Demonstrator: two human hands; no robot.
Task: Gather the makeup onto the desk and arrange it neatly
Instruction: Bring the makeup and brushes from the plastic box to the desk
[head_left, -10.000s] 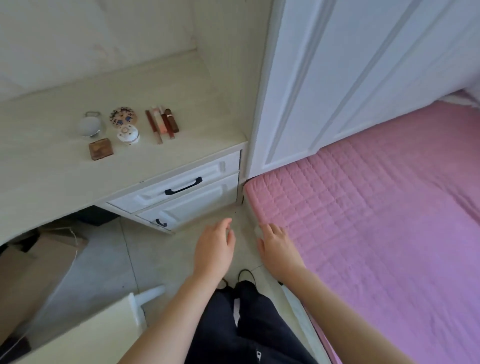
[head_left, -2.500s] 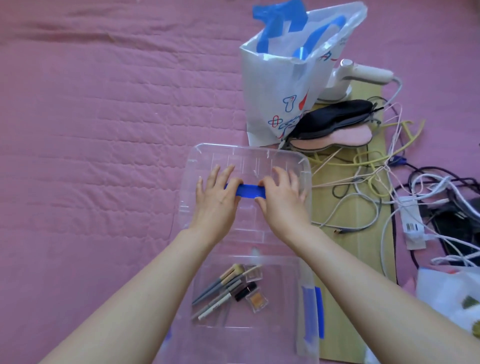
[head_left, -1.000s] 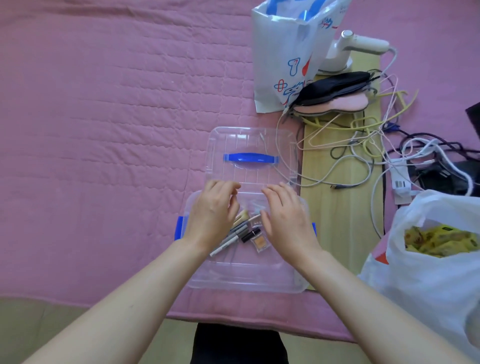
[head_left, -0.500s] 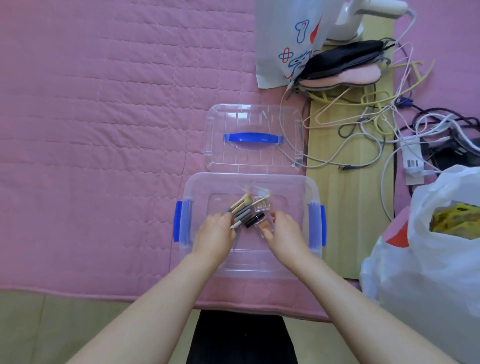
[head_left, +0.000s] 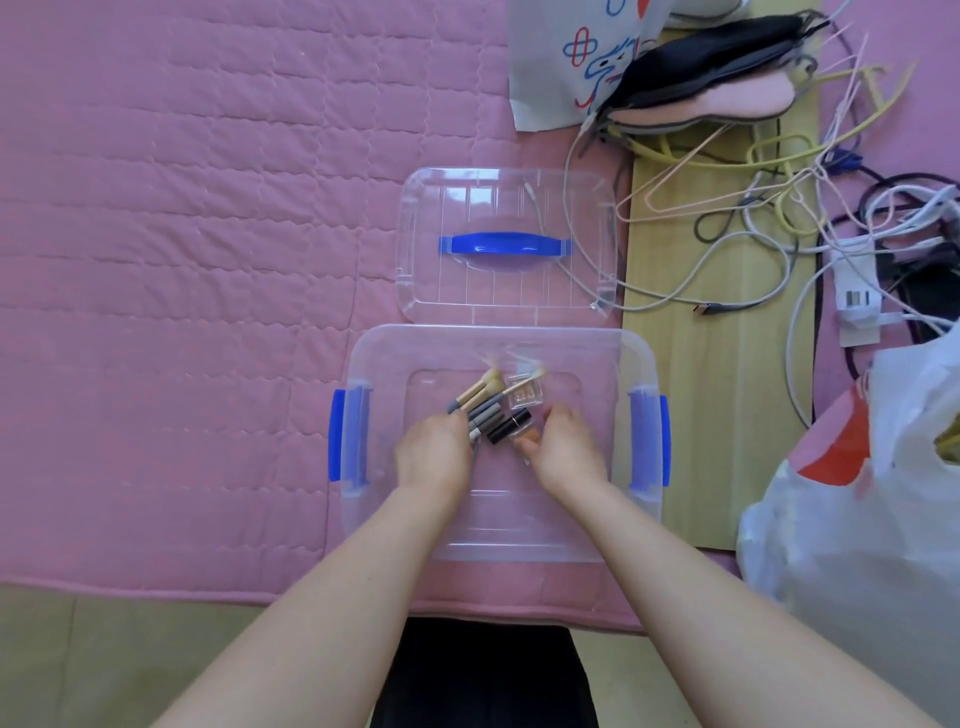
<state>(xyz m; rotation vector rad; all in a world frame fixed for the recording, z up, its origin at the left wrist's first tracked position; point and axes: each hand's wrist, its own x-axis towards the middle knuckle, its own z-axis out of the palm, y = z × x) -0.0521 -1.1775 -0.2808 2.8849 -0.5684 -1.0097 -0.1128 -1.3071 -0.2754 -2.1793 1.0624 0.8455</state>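
Observation:
A clear plastic storage box (head_left: 613, 358) with blue side latches sits open on the pink bed. Inside lie several makeup brushes (head_left: 480, 397), a black tube (head_left: 506, 426), a small clear case (head_left: 524, 397) and an orange eyeshadow case (head_left: 527, 434). My left hand (head_left: 434, 454) is inside the box, its fingers curled round the lower ends of the brushes. My right hand (head_left: 566, 449) is beside it, fingers and thumb pinching the orange eyeshadow case. The box's lid (head_left: 441, 208), clear with a blue handle, lies flat just beyond the box.
A wooden board (head_left: 717, 415) right of the box carries tangled cables (head_left: 769, 228), and insoles (head_left: 727, 98) lie at its far end. A printed white bag (head_left: 561, 57) stands behind the lid. A white plastic bag (head_left: 857, 519) sits at the right. The bed's edge (head_left: 156, 587) meets the floor below.
Ten seconds ago I faced the desk with makeup on it. Since then both hands took the lid off the box, laid it behind, and reached in onto the makeup.

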